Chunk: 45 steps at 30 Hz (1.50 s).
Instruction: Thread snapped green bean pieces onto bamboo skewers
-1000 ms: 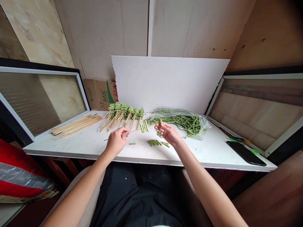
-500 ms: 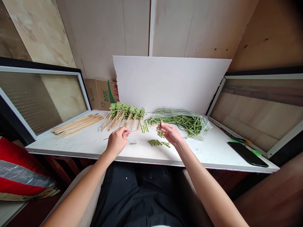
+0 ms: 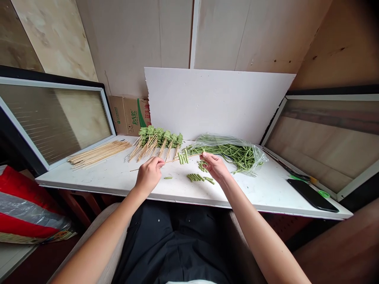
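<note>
My left hand [image 3: 149, 173] pinches a thin bamboo skewer [image 3: 171, 160] that carries a few short green bean pieces [image 3: 182, 157]. My right hand [image 3: 215, 165] is closed on a small bean piece at the skewer's pointed end. Both hands hover just above the white table [image 3: 266, 189]. A small heap of cut bean pieces [image 3: 197, 178] lies under my right hand, and a single piece [image 3: 168, 178] lies near my left hand.
Finished bean skewers [image 3: 156, 141] are stacked at the back. Bare skewers [image 3: 99, 153] lie at the left. A plastic bag of long beans [image 3: 233, 152] sits at the right. A black phone [image 3: 312, 194] and green-handled scissors [image 3: 302, 178] rest near the right edge.
The view has shifted slightly; both hands stay in nearly the same pose, with the right fingers edging along the skewer tip.
</note>
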{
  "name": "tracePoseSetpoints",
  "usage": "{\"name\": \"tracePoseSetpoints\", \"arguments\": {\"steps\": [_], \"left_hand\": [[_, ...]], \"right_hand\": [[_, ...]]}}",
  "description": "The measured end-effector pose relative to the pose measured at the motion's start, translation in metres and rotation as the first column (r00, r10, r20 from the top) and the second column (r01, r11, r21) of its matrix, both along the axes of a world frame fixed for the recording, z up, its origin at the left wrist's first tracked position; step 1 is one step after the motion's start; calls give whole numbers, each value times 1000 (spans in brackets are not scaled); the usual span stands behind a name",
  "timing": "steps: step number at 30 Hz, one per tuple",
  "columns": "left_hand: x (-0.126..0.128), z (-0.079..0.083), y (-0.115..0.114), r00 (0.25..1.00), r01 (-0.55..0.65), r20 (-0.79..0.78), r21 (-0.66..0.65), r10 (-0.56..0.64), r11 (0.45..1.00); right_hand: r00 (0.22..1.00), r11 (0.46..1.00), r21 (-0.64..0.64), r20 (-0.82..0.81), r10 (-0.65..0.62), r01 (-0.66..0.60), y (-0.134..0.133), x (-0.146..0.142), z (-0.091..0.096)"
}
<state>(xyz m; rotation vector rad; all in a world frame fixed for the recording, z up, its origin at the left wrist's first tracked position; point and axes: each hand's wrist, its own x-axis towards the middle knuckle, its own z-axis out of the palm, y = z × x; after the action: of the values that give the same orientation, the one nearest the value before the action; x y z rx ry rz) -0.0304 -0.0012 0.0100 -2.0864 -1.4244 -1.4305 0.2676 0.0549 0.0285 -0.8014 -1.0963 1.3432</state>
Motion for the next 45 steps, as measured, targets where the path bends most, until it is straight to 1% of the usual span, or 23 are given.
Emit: {"name": "tracePoseSetpoints", "arguments": {"steps": [4, 8, 11, 14, 18, 21, 27, 32, 36, 38, 41, 43, 45], "left_hand": [[2, 0, -1, 1000, -10, -14, 11, 10, 1000], [-1, 0, -1, 1000, -2, -26, 34, 3, 999], [-2, 0, -1, 1000, 0, -27, 47, 1, 999], [-2, 1, -1, 1000, 12, -10, 54, -12, 998], [0, 3, -2, 997, 12, 71, 28, -14, 1000], [2, 3, -2, 995, 13, 95, 12, -15, 1000], [3, 3, -4, 998, -6, 66, 35, 4, 999], [10, 4, -9, 999, 37, 34, 28, -38, 999], [16, 5, -11, 998, 39, 54, 21, -40, 999], [17, 5, -11, 996, 51, 72, 17, -52, 999], [15, 4, -8, 994, 59, 94, -5, -59, 998], [12, 3, -6, 994, 49, 103, -18, -46, 999], [7, 3, -2, 993, 30, 113, -31, -26, 999]], "right_hand": [[1000, 1000, 6, 6, -22, 22, 0, 0, -1], [1000, 1000, -15, 23, -20, 20, -1, -5, -5], [1000, 1000, -11, 14, -19, 20, -3, -8, -4], [998, 999, 27, 40, -41, 40, -7, -8, 3], [997, 992, 118, 63, -51, 44, -13, -6, 14], [996, 987, 151, 54, -68, 59, -14, -6, 17], [990, 977, 170, 16, -137, 133, -12, -13, 10], [984, 974, 212, 142, -110, 78, -20, -32, -2], [980, 968, 224, 137, -142, 109, -25, -44, -9], [980, 966, 234, 137, -146, 111, -24, -44, -10], [985, 969, 237, 136, -110, 76, -20, -40, -10], [988, 971, 234, 130, -84, 52, -17, -37, -11], [985, 975, 213, 147, -91, 58, -14, -35, -14]]}}
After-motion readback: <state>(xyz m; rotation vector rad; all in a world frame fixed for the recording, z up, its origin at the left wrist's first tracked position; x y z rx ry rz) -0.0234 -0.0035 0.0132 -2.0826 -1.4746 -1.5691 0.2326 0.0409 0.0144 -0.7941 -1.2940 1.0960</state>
